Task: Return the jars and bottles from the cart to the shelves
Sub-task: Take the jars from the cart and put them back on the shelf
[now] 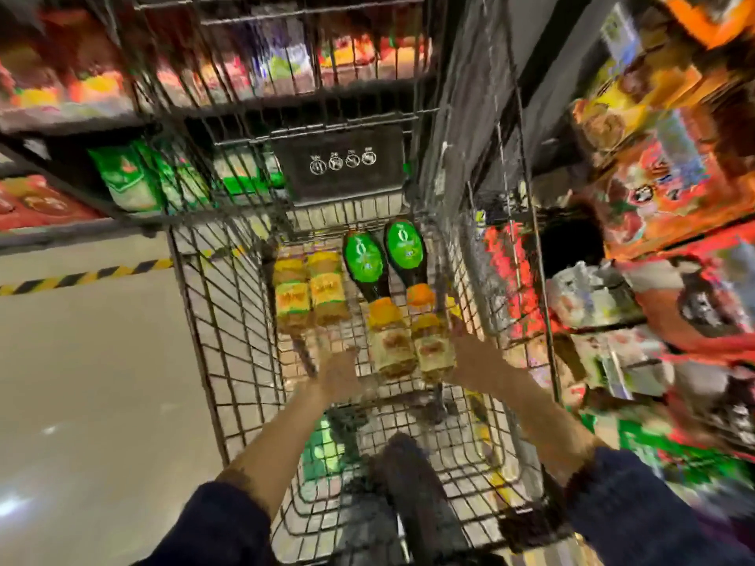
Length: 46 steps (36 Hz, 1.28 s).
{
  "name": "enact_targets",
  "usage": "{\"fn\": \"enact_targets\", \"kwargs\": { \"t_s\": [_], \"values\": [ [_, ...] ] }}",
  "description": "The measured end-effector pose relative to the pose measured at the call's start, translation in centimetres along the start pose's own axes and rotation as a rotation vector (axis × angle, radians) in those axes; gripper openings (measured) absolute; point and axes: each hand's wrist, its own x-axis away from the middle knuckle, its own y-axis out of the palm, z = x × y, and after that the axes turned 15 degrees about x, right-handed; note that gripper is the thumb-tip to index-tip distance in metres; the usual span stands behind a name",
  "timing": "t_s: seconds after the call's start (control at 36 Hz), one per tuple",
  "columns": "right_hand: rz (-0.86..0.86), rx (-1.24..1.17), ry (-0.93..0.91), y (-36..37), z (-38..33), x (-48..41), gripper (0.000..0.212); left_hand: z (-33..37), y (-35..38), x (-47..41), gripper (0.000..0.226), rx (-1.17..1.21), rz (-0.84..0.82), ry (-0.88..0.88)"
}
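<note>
Everything is motion-blurred. The wire cart [228,320] holds two yellow-labelled jars [312,292] lying at the left and two dark bottles [384,263] with green labels and orange caps at the right. Two orange-lidded jars lie nearer me, the left one [390,345] beside the right one [433,347]. My left hand [339,373] reaches into the cart just left of the nearer jars, fingers stretched forward, holding nothing. My right hand [476,361] lies against the right side of the right nearer jar; blur hides whether its fingers curl round it.
Stocked shelves [653,198] stand close on the right and ahead beyond the cart, with green packets [126,177] at the upper left. Pale floor with a yellow-black striped line [81,275] lies to the left. The cart's dark child-seat flap [339,165] is at its far end.
</note>
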Motion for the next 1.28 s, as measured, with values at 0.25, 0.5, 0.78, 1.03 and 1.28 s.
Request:
{"fn": "enact_targets", "kwargs": {
  "t_s": [0.25,0.5,0.78,1.03,1.28],
  "values": [
    [-0.150,-0.075,0.071,4.5,1.6,-4.2,0.077,0.9,3.6,-7.0,0.092,0.408,0.007,-0.062],
    [-0.202,-0.127,0.147,6.5,2.1,-6.2,0.080,3.9,4.2,-7.6,0.030,1.592,-0.075,-0.213],
    [-0.252,-0.237,0.203,7.8,3.2,-7.5,0.075,1.8,3.0,-7.3,0.048,0.906,-0.111,-0.153],
    [-0.308,-0.296,0.171,6.7,2.7,-7.7,0.088,1.0,-1.2,-2.6,0.045,0.895,-0.178,-0.144],
    [-0.292,-0.538,0.074,10.0,4.9,-8.8,0.074,0.7,-4.9,3.1,0.040,0.861,-0.177,0.022]
  ]
}}
